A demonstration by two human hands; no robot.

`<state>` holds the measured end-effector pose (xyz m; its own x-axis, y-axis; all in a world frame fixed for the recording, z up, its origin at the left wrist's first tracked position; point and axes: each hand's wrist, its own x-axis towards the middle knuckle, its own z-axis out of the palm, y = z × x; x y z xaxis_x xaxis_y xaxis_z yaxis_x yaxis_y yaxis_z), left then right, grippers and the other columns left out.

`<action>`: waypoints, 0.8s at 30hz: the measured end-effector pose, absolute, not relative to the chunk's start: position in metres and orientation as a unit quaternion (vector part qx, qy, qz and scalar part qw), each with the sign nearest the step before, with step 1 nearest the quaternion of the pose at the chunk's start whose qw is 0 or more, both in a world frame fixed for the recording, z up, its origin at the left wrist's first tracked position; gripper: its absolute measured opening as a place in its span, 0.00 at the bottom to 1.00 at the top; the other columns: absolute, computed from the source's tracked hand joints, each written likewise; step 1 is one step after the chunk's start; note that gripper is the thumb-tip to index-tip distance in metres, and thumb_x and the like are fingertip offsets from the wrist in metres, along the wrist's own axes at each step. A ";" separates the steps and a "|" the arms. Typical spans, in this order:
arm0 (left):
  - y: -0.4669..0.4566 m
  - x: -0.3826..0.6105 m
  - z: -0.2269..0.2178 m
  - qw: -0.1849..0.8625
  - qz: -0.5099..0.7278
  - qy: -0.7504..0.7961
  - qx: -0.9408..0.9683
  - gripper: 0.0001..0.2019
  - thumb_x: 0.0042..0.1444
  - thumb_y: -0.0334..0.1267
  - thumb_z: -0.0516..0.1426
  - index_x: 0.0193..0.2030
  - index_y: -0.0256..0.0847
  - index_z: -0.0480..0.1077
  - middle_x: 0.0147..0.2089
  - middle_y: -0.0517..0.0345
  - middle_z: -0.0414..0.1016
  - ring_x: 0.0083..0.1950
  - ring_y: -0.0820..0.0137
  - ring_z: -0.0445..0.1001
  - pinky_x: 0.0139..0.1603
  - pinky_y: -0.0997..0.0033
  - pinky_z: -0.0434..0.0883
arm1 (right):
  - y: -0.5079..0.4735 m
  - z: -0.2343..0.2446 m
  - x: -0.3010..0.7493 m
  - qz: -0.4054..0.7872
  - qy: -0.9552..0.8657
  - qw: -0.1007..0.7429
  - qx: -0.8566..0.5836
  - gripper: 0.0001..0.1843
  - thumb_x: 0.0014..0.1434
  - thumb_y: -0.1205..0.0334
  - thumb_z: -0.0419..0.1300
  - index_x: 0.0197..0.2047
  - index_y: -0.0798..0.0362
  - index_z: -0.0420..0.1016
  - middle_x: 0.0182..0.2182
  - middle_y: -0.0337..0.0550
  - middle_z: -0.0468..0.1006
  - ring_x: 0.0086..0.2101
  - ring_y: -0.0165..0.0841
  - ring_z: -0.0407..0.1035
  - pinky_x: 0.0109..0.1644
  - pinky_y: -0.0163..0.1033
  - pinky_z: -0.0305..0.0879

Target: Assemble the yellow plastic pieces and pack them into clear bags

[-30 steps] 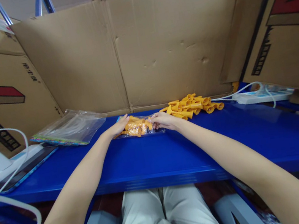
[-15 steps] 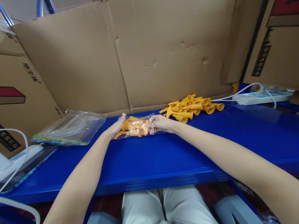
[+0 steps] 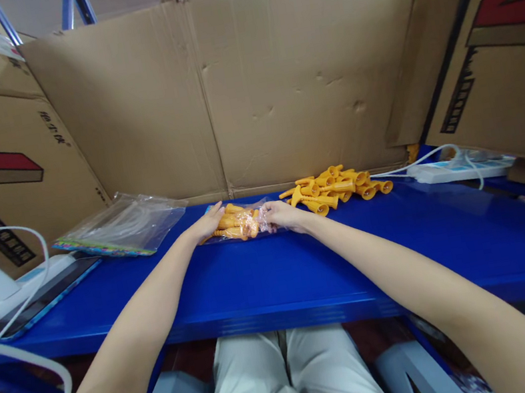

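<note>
A clear plastic bag (image 3: pixel 244 225) with several orange-yellow plastic pieces inside lies on the blue table. My left hand (image 3: pixel 209 223) rests on the bag's left end with its fingers stretched out. At the other end, my right hand (image 3: pixel 284 215) is closed on the bag's gathered plastic; some of its fingertips are hidden. Just beyond my right hand sits a loose pile of orange-yellow funnel-ended pieces (image 3: pixel 339 187).
Flat clear bags (image 3: pixel 120 225) lie at the left, near a phone (image 3: pixel 40 300) and a white power strip (image 3: pixel 27 285) with a charger. Another power strip (image 3: pixel 461 169) is at the right. Cardboard (image 3: pixel 302 74) walls the back. The table's front edge (image 3: pixel 284 318) runs before my lap.
My left hand has shifted slightly right and flattened onto the bag, covering more of its left end. My right hand keeps its hold with only a slight movement.
</note>
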<state>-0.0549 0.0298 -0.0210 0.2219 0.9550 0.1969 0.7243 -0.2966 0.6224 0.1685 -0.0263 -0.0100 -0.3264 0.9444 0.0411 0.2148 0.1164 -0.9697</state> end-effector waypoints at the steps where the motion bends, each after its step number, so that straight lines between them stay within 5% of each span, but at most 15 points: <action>1: 0.029 -0.055 -0.020 0.229 0.292 0.556 0.744 0.29 0.63 0.45 0.41 0.67 0.32 0.49 0.69 0.48 0.44 0.70 0.67 0.43 0.68 0.67 0.43 | -0.025 -0.011 0.169 0.494 -0.649 0.374 -0.441 0.12 0.52 0.79 0.56 0.26 0.54 0.60 0.12 0.32 0.66 0.13 0.23 0.60 0.17 0.27 0.54; 10: 0.025 -0.054 -0.015 0.348 0.392 0.530 0.667 0.23 0.63 0.45 0.45 0.62 0.40 0.59 0.68 0.52 0.50 0.69 0.66 0.49 0.66 0.66 0.48 | -0.022 -0.012 0.169 0.478 -0.650 0.375 -0.456 0.11 0.53 0.78 0.56 0.26 0.54 0.61 0.12 0.32 0.66 0.12 0.21 0.56 0.17 0.27 0.51; 24: 0.021 -0.051 -0.014 0.305 0.411 0.529 0.677 0.21 0.62 0.46 0.47 0.57 0.41 0.65 0.63 0.50 0.62 0.65 0.63 0.59 0.63 0.66 0.57 | -0.031 -0.004 0.166 0.445 -0.665 0.355 -0.483 0.12 0.54 0.78 0.55 0.24 0.55 0.62 0.09 0.32 0.64 0.13 0.22 0.57 0.18 0.27 0.52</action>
